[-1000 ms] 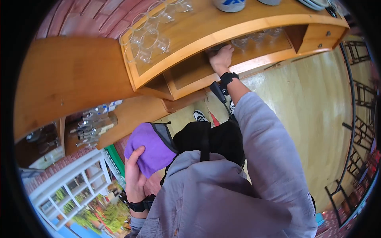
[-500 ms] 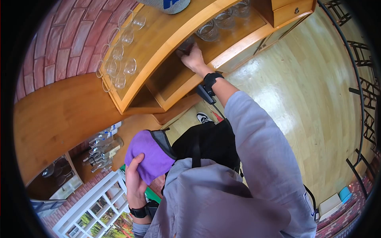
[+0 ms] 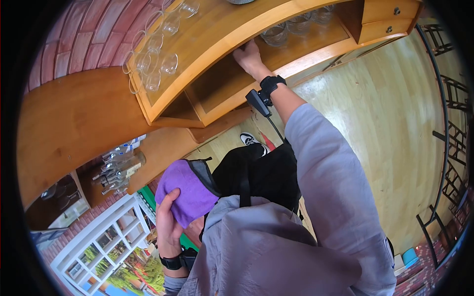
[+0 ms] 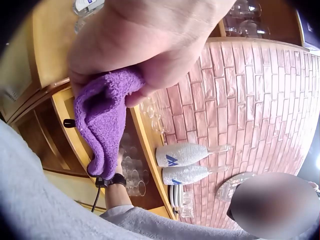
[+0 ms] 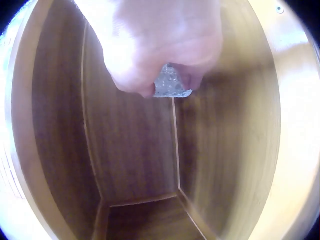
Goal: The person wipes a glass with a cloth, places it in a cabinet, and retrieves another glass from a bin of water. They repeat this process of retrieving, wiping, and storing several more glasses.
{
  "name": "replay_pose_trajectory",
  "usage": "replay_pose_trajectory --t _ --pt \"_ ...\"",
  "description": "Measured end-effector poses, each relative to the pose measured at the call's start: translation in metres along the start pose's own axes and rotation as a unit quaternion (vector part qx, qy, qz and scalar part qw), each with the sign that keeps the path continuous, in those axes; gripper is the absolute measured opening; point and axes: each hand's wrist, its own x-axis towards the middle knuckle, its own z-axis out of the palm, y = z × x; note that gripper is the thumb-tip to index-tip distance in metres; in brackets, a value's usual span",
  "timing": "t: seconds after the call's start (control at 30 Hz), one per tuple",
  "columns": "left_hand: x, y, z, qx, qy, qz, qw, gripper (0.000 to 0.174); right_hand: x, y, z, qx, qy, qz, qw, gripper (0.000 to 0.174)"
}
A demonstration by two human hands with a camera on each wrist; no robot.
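Observation:
My left hand (image 3: 169, 226) grips a folded purple cloth (image 3: 186, 190) with a grey edge, thumb on top, in front of my body. In the left wrist view the cloth (image 4: 102, 120) hangs bunched from that hand's fingers. My right hand (image 3: 248, 58) reaches into the open shelf of the wooden cabinet (image 3: 217, 101). Between its thumb and fingers, the right wrist view shows a clear textured glass (image 5: 171, 84), mostly covered by the hand. Just to the right of this hand, several clear glasses (image 3: 275, 35) stand in the same shelf.
Stemmed glasses (image 3: 169, 64) sit on the cabinet top near a brick wall (image 3: 96, 37). Two wrapped bottles (image 4: 182, 154) stand farther along it. Bottles (image 3: 121, 167) fill a lower shelf at left. Drawers (image 3: 390, 18) close off the cabinet's right end. Black chairs (image 3: 452, 91) line the far right.
The head view has shifted about. My right hand stays inside the shelf, and the glass it holds, partly seen half a second ago, is now hidden in the head view. The left hand keeps its hold on the cloth.

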Motion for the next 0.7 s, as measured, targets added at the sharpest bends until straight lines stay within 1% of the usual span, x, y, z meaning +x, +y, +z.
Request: replay_pose_trajectory --t 0.07,0.1,0.17,0.2,0.27,0.33,0.4,0.43,0.47,0.53,0.57,0.63,0.67,0.7 --pt "-0.003 -0.002 -0.001 -0.010 0.002 0.002 1.000 0.042 0.000 -0.007 0.002 -0.064 -0.011 -0.026 0.998 0.057" --pt "-0.004 -0.004 -0.003 -0.016 0.002 0.004 1.000 0.042 0.000 -0.011 0.002 -0.064 -0.017 -0.027 0.997 0.057" --pt "-0.006 -0.007 -0.007 -0.026 0.010 0.009 1.000 0.043 0.002 -0.020 0.002 -0.101 -0.019 -0.001 0.995 0.050" --pt "-0.008 -0.009 -0.009 -0.031 0.014 0.011 0.999 0.043 0.000 -0.027 0.002 -0.102 -0.026 -0.002 0.994 0.050" --pt "-0.011 -0.012 -0.010 -0.041 0.021 0.012 0.999 0.043 -0.005 -0.039 0.003 -0.093 -0.005 0.014 0.996 0.044" --pt "-0.015 -0.017 -0.012 -0.052 0.028 0.014 0.998 0.044 -0.003 -0.029 0.004 -0.089 -0.024 -0.003 0.996 0.043" --pt "-0.018 -0.023 -0.016 -0.067 0.033 0.012 0.997 0.045 -0.003 -0.024 0.006 -0.098 0.000 -0.019 0.995 0.043" --pt "-0.021 -0.025 -0.018 -0.074 0.036 0.012 0.997 0.045 -0.005 -0.024 0.008 -0.079 0.037 -0.016 0.996 0.039" --pt "-0.023 -0.027 -0.018 -0.081 0.038 0.010 0.996 0.045 -0.008 -0.023 0.009 -0.083 0.030 -0.018 0.996 0.039" --pt "-0.027 -0.029 -0.019 -0.094 0.038 0.008 0.995 0.046 -0.014 -0.025 0.010 -0.104 0.097 0.002 0.990 0.034" --pt "-0.029 -0.030 -0.020 -0.094 0.033 0.010 0.995 0.046 -0.020 -0.026 0.008 -0.107 0.094 -0.002 0.990 0.034" --pt "-0.031 -0.034 -0.022 -0.096 0.023 0.015 0.995 0.046 -0.034 -0.025 0.005 -0.225 0.030 0.101 0.969 0.030" --pt "-0.032 -0.037 -0.022 -0.088 0.007 0.035 0.996 0.049 -0.044 -0.023 0.008 -0.240 0.004 0.095 0.966 0.021" --pt "-0.034 -0.039 -0.023 -0.080 -0.010 0.055 0.995 0.052 -0.056 -0.027 0.005 -0.179 -0.135 0.145 0.964 0.016"
